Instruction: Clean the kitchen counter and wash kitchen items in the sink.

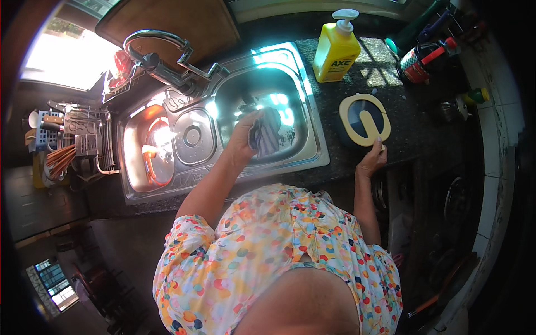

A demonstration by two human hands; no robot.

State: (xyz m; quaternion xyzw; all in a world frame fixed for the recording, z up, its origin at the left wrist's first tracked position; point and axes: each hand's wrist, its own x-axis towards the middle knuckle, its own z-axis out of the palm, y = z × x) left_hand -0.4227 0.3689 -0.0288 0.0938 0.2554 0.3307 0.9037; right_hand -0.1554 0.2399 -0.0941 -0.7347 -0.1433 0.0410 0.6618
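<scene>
My left hand (245,132) grips a striped cloth (267,136), which hangs over the near part of the large steel sink basin (232,90). To the right, my right hand (372,158) is at the near edge of a container lid (344,113) with a cream rim and a dark clear centre. My thumb lies on top of the rim and the fingers are partly hidden below it. The lid sits over a dark container on the black countertop (412,113). Whether the lid is pressed down onto the container, I cannot tell.
A yellow AXE pump bottle (337,52) stands behind the lid. Further right is a dark bottle with a red cap (418,63). A chrome faucet (167,75) arches over the sink's left side. An orange-handled item (150,165) lies in the small basin; a dish rack (86,130) stands left.
</scene>
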